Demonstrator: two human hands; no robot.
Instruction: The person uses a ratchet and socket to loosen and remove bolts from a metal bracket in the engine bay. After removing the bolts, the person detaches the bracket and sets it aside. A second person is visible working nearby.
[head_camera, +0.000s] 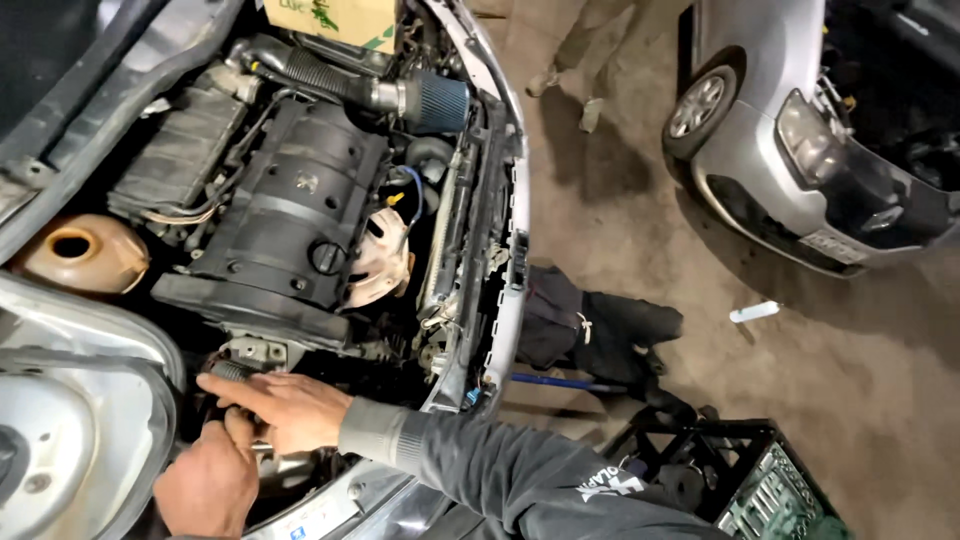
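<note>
I look down into the open engine bay of a silver car. My right hand (275, 410), in a grey sleeve, reaches in from the right at the bay's near-left corner, its fingers wrapped over the end of a black ribbed hose (228, 371). Just below it my left hand (205, 485) is curled around the same hose, knuckles up; what lies under the fingers is hidden. Directly beyond the hands sits the black plastic engine cover (290, 210) with its round oil cap (326, 257).
A blue cone air filter (440, 102), an amber fluid tank (75, 250) and a cardboard box (335, 18) sit in the bay. On the floor lie dark clothes (590, 325), a white tube (755, 312) and a black crate with sockets (745, 480). Another silver car (760, 150) and a person's legs (580, 60) stand beyond.
</note>
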